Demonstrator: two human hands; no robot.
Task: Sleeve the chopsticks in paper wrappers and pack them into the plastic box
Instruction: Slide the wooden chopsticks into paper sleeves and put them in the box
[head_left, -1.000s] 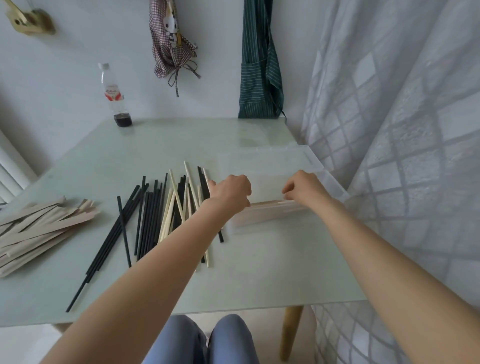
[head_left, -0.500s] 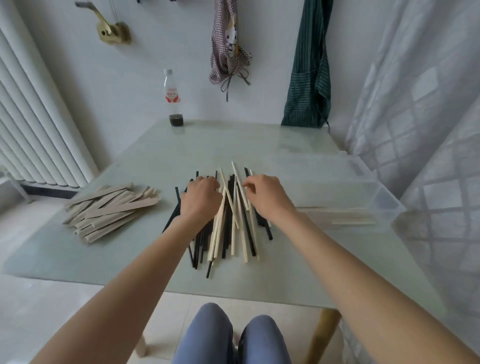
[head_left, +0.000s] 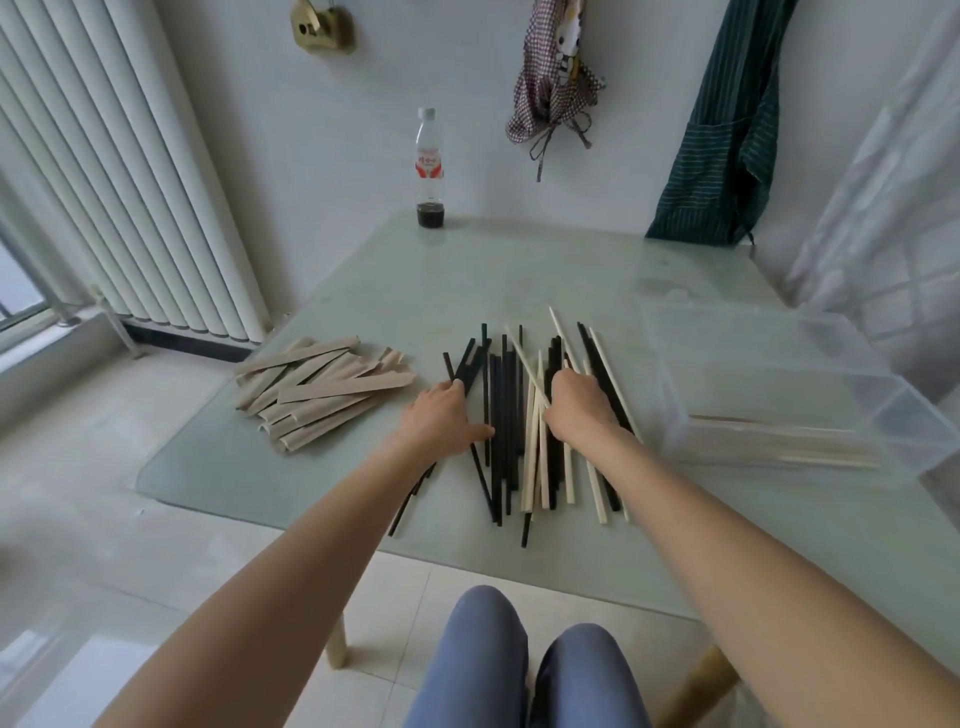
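A loose pile of black and pale wooden chopsticks (head_left: 511, 415) lies in the middle of the glass table (head_left: 519, 270). My left hand (head_left: 441, 421) rests flat on the black sticks at the pile's left side, fingers apart, holding nothing. My right hand (head_left: 579, 410) is closed on a pale chopstick (head_left: 522, 353) that slants up and to the left out of the pile. A heap of tan paper wrappers (head_left: 322, 389) lies to the left. The clear plastic box (head_left: 779, 374) stands at the right, with a few sleeved chopsticks (head_left: 779, 441) along its near wall.
A plastic bottle (head_left: 430, 171) with dark liquid stands at the table's far edge. A white radiator (head_left: 130, 182) lines the left wall. Two aprons hang on the back wall. A sheer curtain (head_left: 893, 208) hangs close behind the box. My knees are under the near edge.
Both hands left the plastic box and moved left onto the chopstick pile. My right hand has closed on a pale chopstick. The view swung left.
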